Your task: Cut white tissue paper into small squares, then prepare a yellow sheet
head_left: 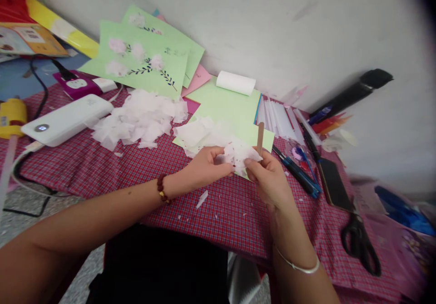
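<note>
Head view: held paper (237, 152) looks thin, white, crumpled (and dark-speckled).

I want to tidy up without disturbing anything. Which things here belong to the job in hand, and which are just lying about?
Likely in the job:
- white paper, in the right hand, left hand against it
- stick, at the right hand
- scraps
- green sheet

Probably just lying about:
- power bank
- socket
- phone
</note>
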Available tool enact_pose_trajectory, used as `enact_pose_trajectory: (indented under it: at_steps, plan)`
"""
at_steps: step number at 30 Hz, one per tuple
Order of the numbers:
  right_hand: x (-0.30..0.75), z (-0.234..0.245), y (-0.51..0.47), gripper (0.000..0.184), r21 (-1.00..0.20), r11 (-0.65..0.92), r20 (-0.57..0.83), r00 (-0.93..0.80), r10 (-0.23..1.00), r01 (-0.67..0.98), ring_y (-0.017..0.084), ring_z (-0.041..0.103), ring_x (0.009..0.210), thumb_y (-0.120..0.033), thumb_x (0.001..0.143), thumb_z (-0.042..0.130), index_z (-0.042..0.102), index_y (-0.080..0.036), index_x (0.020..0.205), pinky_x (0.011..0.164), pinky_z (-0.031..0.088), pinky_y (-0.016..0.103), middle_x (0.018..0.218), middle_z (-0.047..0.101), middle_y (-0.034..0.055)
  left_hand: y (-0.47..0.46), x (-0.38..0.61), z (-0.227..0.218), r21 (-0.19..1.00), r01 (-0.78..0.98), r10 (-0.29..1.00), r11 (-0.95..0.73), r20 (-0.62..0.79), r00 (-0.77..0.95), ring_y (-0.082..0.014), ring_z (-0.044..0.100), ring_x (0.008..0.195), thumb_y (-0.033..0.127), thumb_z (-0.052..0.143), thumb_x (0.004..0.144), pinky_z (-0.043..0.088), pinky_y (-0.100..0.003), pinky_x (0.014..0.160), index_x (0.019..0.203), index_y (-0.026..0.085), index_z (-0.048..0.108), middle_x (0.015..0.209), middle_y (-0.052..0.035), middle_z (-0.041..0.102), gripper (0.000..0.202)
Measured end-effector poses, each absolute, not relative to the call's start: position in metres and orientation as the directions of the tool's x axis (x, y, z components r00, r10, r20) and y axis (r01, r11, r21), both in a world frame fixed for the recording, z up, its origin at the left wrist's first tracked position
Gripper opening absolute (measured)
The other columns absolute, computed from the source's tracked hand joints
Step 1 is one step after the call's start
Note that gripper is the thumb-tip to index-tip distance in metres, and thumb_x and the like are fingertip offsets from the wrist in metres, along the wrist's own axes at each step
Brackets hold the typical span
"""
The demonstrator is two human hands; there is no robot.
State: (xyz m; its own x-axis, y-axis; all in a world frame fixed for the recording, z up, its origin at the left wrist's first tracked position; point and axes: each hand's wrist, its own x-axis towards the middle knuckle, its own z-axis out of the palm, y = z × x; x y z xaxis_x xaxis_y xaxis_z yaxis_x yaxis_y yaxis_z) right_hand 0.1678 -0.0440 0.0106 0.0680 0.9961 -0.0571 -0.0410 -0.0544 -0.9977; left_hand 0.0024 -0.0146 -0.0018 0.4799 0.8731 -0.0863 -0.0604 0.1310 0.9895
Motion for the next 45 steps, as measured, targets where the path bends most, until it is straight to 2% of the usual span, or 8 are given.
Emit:
enact_pose_trajectory:
  at_steps: [8, 12, 17, 21, 24, 30, 38, 45]
  plan:
    - [0.169, 0.004, -0.044, 0.012, -0.987, -0.057, -0.058, -0.006, 0.998, 0.150, 0.013, 0.051, 0.060, -0.028, 0.075, 0.070, 0.064, -0.020, 0.082, 0.056, 0.041, 0.026, 0.068, 0.056, -0.0026, -0.014, 0.004, -0.003, 0.999, -0.003, 0.869, 0.041, -0.034, 0.494, -0.0099, 0.054, 0.065, 0.016, 0.055, 0.070, 0.043, -0.022, 0.063, 0.080, 0.015, 0.065, 0.073, 0.0012, 0.063, 0.014]
    - [0.166, 0.002, -0.041, 0.016, -0.994, -0.095, -0.090, 0.074, 0.993, 0.061, 0.012, 0.051, 0.054, -0.028, 0.071, 0.069, 0.063, -0.019, 0.083, 0.051, 0.039, 0.025, 0.065, 0.059, -0.0023, -0.015, 0.007, -0.004, 0.999, 0.016, 0.871, 0.039, -0.042, 0.490, -0.0095, 0.052, 0.064, 0.015, 0.057, 0.069, 0.042, -0.021, 0.059, 0.079, 0.014, 0.065, 0.071, 0.0014, 0.062, 0.013]
    - [0.164, 0.003, -0.041, 0.016, -0.994, -0.103, -0.107, 0.119, 0.987, -0.046, 0.007, 0.037, 0.041, -0.028, 0.070, 0.070, 0.059, -0.020, 0.077, 0.041, 0.029, 0.022, 0.052, 0.049, -0.0084, -0.013, 0.009, -0.008, 0.964, -0.039, 0.844, 0.264, -0.211, 0.493, -0.0101, 0.056, 0.059, 0.020, 0.062, 0.072, 0.047, -0.023, 0.056, 0.084, 0.013, 0.064, 0.069, -0.0005, 0.062, 0.014]
    - [0.164, 0.001, -0.042, 0.016, -0.996, -0.092, -0.094, 0.116, 0.989, -0.021, 0.007, 0.039, 0.043, -0.030, 0.072, 0.071, 0.062, -0.019, 0.081, 0.042, 0.031, 0.022, 0.055, 0.051, -0.0073, -0.009, 0.009, -0.010, 0.873, -0.019, 0.716, 0.488, -0.387, 0.582, -0.0115, 0.056, 0.048, 0.038, 0.059, 0.081, 0.048, -0.024, 0.047, 0.072, 0.011, 0.062, 0.062, -0.0049, 0.062, 0.028]
    - [0.164, -0.001, -0.042, 0.017, -0.997, -0.080, -0.078, 0.105, 0.991, 0.015, 0.008, 0.041, 0.045, -0.030, 0.073, 0.071, 0.063, -0.019, 0.082, 0.044, 0.032, 0.023, 0.058, 0.053, -0.0062, -0.007, 0.009, -0.009, 0.825, -0.021, 0.646, 0.565, -0.425, 0.634, -0.0105, 0.057, 0.045, 0.037, 0.059, 0.082, 0.048, -0.023, 0.046, 0.068, 0.010, 0.063, 0.060, -0.0062, 0.063, 0.030]
    - [0.166, 0.000, -0.041, 0.019, -0.995, -0.094, -0.095, 0.115, 0.989, -0.018, 0.007, 0.036, 0.042, -0.032, 0.071, 0.072, 0.062, -0.019, 0.081, 0.042, 0.030, 0.023, 0.053, 0.048, -0.0080, -0.010, 0.008, -0.007, 0.880, -0.107, 0.765, 0.463, -0.336, 0.550, -0.0069, 0.053, 0.044, 0.019, 0.060, 0.080, 0.046, -0.020, 0.047, 0.070, 0.013, 0.062, 0.059, -0.0013, 0.062, 0.013]
    - [0.165, 0.002, -0.041, 0.019, -0.997, -0.075, -0.079, 0.131, 0.988, -0.034, 0.008, 0.037, 0.044, -0.032, 0.071, 0.074, 0.063, -0.020, 0.080, 0.044, 0.031, 0.024, 0.056, 0.049, -0.0075, -0.012, 0.004, -0.007, 0.925, -0.094, 0.785, 0.369, -0.256, 0.565, -0.0072, 0.048, 0.046, 0.034, 0.065, 0.078, 0.037, -0.021, 0.044, 0.065, 0.015, 0.060, 0.056, 0.0010, 0.056, 0.023]
    - [0.163, 0.002, -0.042, 0.022, -0.996, -0.072, -0.079, 0.124, 0.989, -0.056, 0.008, 0.041, 0.048, -0.030, 0.070, 0.075, 0.066, -0.019, 0.087, 0.045, 0.033, 0.024, 0.062, 0.054, -0.0054, -0.018, 0.010, -0.001, 0.978, -0.056, 0.857, 0.200, -0.147, 0.494, -0.0053, 0.029, 0.045, 0.017, 0.061, 0.071, 0.023, -0.021, 0.044, 0.062, 0.017, 0.055, 0.049, 0.0082, 0.041, 0.011]
